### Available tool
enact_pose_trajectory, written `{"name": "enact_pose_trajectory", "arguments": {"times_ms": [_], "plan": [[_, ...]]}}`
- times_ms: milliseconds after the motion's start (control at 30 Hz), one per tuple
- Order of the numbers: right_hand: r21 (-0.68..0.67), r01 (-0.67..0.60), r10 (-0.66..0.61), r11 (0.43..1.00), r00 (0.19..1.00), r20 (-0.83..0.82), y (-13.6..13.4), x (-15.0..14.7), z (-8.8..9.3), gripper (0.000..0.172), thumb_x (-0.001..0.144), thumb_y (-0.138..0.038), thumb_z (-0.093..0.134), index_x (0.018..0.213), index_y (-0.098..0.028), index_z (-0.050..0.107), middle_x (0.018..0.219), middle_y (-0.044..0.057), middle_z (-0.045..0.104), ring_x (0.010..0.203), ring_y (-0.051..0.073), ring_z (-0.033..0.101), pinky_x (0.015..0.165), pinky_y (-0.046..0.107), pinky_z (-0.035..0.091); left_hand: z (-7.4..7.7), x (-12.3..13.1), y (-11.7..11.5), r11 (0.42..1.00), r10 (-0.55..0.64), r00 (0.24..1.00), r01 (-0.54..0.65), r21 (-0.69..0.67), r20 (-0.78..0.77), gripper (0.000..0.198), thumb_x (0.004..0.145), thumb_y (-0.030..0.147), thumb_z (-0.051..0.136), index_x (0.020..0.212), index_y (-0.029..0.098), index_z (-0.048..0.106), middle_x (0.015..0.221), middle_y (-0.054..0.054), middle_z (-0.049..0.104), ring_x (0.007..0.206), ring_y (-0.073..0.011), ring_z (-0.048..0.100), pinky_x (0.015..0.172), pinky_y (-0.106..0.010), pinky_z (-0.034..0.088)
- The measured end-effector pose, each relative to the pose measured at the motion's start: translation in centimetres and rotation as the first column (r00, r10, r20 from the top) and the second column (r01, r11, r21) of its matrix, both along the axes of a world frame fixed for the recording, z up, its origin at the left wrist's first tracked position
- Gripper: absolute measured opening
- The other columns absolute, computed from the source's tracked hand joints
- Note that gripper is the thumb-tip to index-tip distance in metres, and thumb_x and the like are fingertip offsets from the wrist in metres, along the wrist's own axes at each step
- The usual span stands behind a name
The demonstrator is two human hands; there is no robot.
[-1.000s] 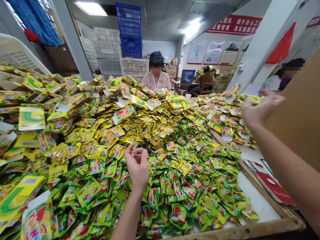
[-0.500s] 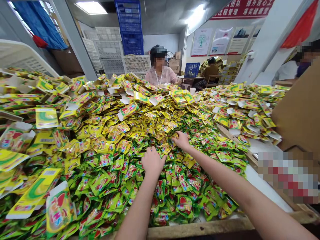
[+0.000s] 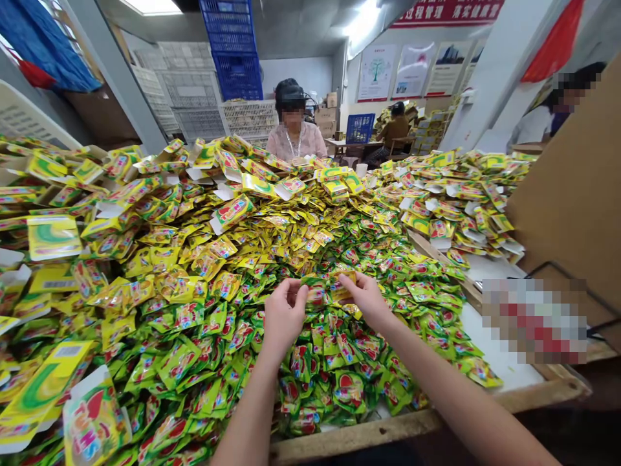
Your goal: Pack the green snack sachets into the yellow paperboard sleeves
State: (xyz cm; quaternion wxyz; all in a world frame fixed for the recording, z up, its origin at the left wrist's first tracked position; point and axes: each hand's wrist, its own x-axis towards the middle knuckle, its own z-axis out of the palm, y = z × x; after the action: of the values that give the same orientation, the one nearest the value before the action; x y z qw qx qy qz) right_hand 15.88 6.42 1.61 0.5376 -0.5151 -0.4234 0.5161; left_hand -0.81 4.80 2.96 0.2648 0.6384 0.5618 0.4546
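My left hand (image 3: 285, 312) pinches a green candy packet (image 3: 315, 292) between thumb and fingers. A yellow candy packet (image 3: 341, 287) is in the grip of my right hand (image 3: 367, 299). The two packets are close side by side, just over the heap; I cannot tell whether they touch. Below and around both hands lie many loose green packets (image 3: 349, 389) with red watermelon prints. Farther back the heap turns to yellow packets (image 3: 272, 233).
Small yellow cartons (image 3: 233, 212) pile up at the left and back. More cartons (image 3: 441, 230) lie beyond a wooden divider at right, near a large cardboard box (image 3: 572, 207). A wooden rim (image 3: 349, 443) edges the table in front. A person (image 3: 295, 133) sits opposite.
Both hands have come up off the heap, each now with a packet pinched in it. They have turned toward each other. The whole view has shifted slightly.
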Motion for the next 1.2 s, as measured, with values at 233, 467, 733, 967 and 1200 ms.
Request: {"name": "enact_pose_trajectory", "arguments": {"times_ms": [233,467,733,967,1200], "plan": [[-0.023,-0.145,0.132,0.989,0.945,-0.299,-2.7,-1.9,0.8,0.046,0.064,-0.064,0.065,0.069,-0.019,0.06,0.068,0.003,0.068,0.069,0.019,0.066,0.06,0.032,0.056,-1.3,3.4,-1.7,0.998,0.009,0.965,-0.023,0.051,0.261,0.018,0.081,0.035,0.053,0.074,0.019,0.049,0.06,0.003,0.051,0.051,-0.0106,0.048,0.048,-0.021,0.037],[-0.003,0.016,-0.016,1.0,0.944,-0.331,-2.6,1.3,0.9,0.038,0.049,-0.041,0.084,0.071,-0.017,0.065,0.069,0.0,0.069,0.066,0.015,0.065,0.066,0.029,0.056,2.8,2.0,3.1,0.969,-0.022,0.989,0.058,0.241,-0.149,0.017,0.087,0.031,0.044,0.078,0.019,0.053,0.071,-0.002,0.058,0.065,-0.0149,0.056,0.063,-0.027,0.046],[-0.013,0.079,-0.079,0.997,0.942,-0.327,-1.3,3.5,1.0,0.039,0.048,-0.043,0.085,0.068,-0.017,0.064,0.068,0.0,0.068,0.064,0.015,0.065,0.064,0.031,0.058,10.0,-7.4,15.4,0.879,0.471,0.497,-0.339,0.336,-0.729,0.051,0.068,0.015,0.054,0.118,0.009,0.047,0.116,-0.024,0.052,0.107,-0.039,0.049,0.084,-0.05,0.042],[-0.042,-0.049,0.022,0.998,0.87,-0.493,-1.7,4.9,2.8,0.034,0.045,-0.036,0.086,0.061,-0.017,0.063,0.063,-0.002,0.066,0.06,0.01,0.063,0.06,0.022,0.055,11.2,-6.1,12.7,0.866,0.457,0.595,-0.129,0.482,-0.661,0.035,0.07,0.015,0.053,0.104,0.017,0.058,0.108,-0.015,0.056,0.107,-0.0325,0.049,0.093,-0.048,0.038],[0.032,-0.45,0.399,0.892,0.754,-0.521,-3.2,5.3,3.6,0.027,0.052,-0.03,0.084,0.065,-0.017,0.065,0.058,-0.003,0.066,0.049,0.009,0.059,0.051,0.02,0.051,5.4,1.1,2.4,0.672,-0.296,0.625,0.674,0.308,-0.723,0.018,0.084,0.021,0.048,0.086,0.027,0.065,0.088,-0.005,0.062,0.094,-0.0218,0.058,0.091,-0.043,0.046]]}}
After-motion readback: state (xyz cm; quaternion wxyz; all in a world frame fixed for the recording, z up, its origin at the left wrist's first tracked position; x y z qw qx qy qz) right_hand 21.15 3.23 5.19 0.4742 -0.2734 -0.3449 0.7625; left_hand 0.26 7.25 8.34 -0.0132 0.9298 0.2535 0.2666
